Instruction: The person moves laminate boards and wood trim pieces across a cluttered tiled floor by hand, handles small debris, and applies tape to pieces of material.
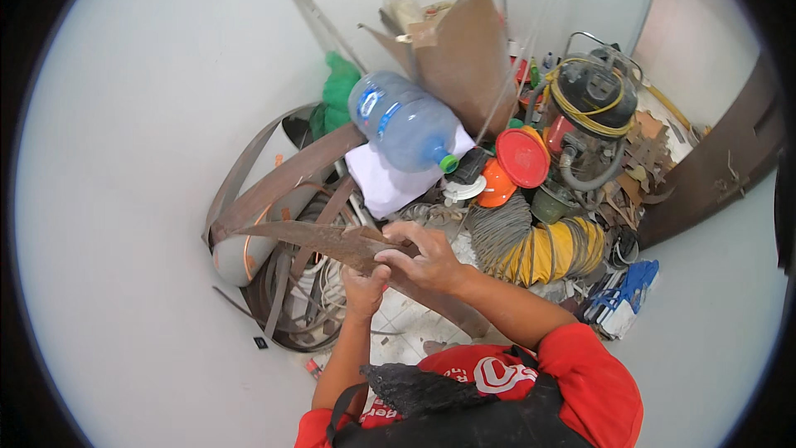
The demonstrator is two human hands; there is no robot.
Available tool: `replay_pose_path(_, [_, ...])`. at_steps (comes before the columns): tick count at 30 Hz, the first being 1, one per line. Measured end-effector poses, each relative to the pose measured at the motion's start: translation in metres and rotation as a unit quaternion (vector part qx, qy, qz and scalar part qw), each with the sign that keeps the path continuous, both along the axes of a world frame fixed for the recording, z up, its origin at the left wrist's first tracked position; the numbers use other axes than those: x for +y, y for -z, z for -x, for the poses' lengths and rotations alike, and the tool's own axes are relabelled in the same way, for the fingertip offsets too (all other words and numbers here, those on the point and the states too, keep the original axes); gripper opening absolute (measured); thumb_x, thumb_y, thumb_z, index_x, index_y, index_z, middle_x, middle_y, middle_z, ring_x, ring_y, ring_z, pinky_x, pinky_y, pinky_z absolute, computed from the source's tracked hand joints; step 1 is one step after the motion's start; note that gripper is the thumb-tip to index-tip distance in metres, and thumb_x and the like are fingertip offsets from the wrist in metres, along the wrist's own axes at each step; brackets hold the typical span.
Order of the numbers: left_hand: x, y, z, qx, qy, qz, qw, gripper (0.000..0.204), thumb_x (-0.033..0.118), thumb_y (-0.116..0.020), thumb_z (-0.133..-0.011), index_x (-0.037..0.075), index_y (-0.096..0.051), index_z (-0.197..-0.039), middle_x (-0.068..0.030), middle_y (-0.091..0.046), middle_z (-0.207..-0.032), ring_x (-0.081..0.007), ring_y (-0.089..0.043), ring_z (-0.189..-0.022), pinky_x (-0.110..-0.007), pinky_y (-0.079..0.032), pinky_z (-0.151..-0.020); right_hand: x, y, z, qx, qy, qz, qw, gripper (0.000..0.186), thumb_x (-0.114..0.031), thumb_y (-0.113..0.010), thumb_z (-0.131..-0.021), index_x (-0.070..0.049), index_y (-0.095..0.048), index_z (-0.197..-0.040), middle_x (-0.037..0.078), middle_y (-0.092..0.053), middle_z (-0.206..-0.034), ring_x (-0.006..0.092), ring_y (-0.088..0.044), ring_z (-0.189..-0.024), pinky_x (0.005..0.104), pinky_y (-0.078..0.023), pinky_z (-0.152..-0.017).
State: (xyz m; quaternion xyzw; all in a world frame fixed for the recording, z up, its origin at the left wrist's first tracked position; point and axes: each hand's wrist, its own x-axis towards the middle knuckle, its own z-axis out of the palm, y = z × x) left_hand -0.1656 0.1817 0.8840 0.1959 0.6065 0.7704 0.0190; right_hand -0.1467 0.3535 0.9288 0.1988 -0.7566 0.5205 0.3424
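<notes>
A long, thin brown strip point(319, 236), dusty and torn along one edge, is held up in front of my chest. Its pointed end reaches to the left, and the other end slopes down under my right forearm. My left hand point(363, 289) grips it from below, thumb up against the strip. Just to the right, my right hand point(424, 255) is closed over the strip's upper edge with bent fingers. What the strip is made of I cannot tell. Behind its left part lie several coiled brown strips point(278, 307) and pale cable point(332, 290).
Beyond my hands a large blue water bottle point(402, 120) lies on its side by a cardboard box point(464, 54). To the right are a yellow-grey flexible duct point(539, 245), a dusty vacuum cleaner point(589, 99), a red lid point(522, 158) and an orange helmet point(496, 185). White walls close in both sides.
</notes>
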Motion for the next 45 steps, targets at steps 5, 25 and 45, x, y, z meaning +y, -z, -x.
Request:
replay_pose_path(5, [0.051, -0.013, -0.007, -0.06, 0.056, 0.068, 0.994, 0.053, 0.016, -0.086, -0.077, -0.001, -0.058, -0.119, -0.0073, -0.064, -0.113, -0.0161, -0.062, -0.101, -0.031, -0.051, -0.088, 0.048, -0.012, -0.01, -0.125, -0.024, 0.09, 0.988, 0.065, -0.019, -0.083, -0.077, -0.008, -0.056, -0.135, 0.007, -0.065, -0.086, 0.0147, -0.061, -0.074, 0.0306, -0.051, -0.071])
replay_pose_path(25, [0.198, 0.004, 0.047, -0.17, 0.167, -0.071, 0.969, 0.055, 0.017, -0.076, -0.087, 0.002, -0.046, -0.131, -0.0113, -0.056, -0.124, -0.025, -0.058, -0.113, -0.042, -0.048, -0.099, 0.227, 0.067, -0.08, -0.421, 0.04, -0.05, 0.905, 0.05, -0.041, -0.068, -0.089, -0.007, -0.062, -0.125, 0.022, -0.069, -0.109, 0.0404, -0.066, -0.099, 0.0433, -0.052, -0.087])
replay_pose_path(45, [0.222, 0.039, 0.035, -0.192, 0.166, 0.232, 0.939, 0.076, 0.014, -0.078, -0.085, -0.006, -0.037, -0.146, -0.0165, -0.061, -0.124, -0.015, -0.062, -0.099, -0.028, -0.051, -0.081, 0.803, -0.025, -0.165, -0.103, 0.854, 0.045, 0.507, 0.069, -0.048, -0.075, -0.081, 0.001, -0.058, -0.127, 0.026, -0.067, -0.114, 0.0376, -0.066, -0.103, 0.043, -0.051, -0.09])
